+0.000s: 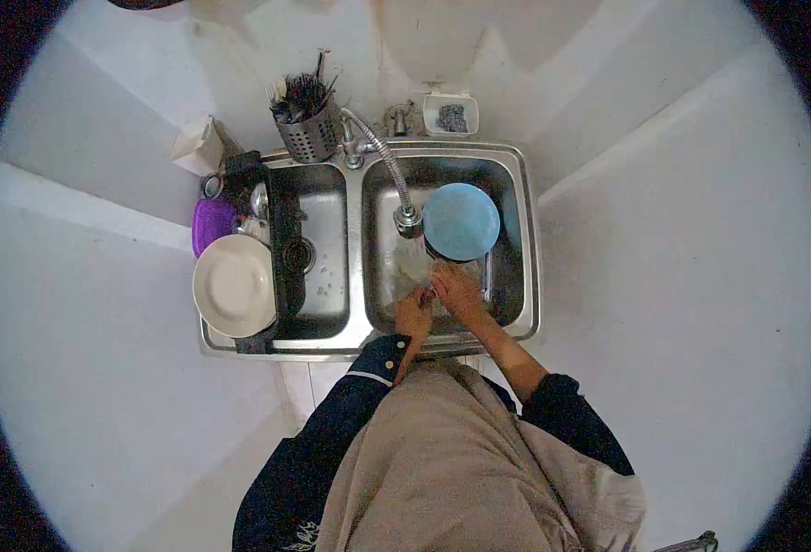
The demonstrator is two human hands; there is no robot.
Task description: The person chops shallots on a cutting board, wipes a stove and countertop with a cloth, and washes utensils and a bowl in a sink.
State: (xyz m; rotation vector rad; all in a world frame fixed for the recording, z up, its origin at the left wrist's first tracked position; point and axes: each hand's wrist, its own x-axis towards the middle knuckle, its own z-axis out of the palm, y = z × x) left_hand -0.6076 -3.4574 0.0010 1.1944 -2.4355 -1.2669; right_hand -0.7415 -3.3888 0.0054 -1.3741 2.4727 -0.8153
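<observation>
Both my hands are close together over the front of the right sink basin [380, 276]. My left hand [414, 314] is closed around something small that I cannot make out. My right hand [457, 289] is beside it, its fingers bent at the same small thing, which is mostly hidden. Just beyond my hands a light blue bowl [462, 221] rests in the basin. The faucet head [407, 218] hangs to the left of the bowl, on a flexible metal hose.
A cream plate [234, 286] and a purple container [212, 226] are in a dark rack [286, 248] at the left. Behind the sink stand a metal utensil holder [310, 138] and a white tray [431, 118] with a scouring pad [452, 118].
</observation>
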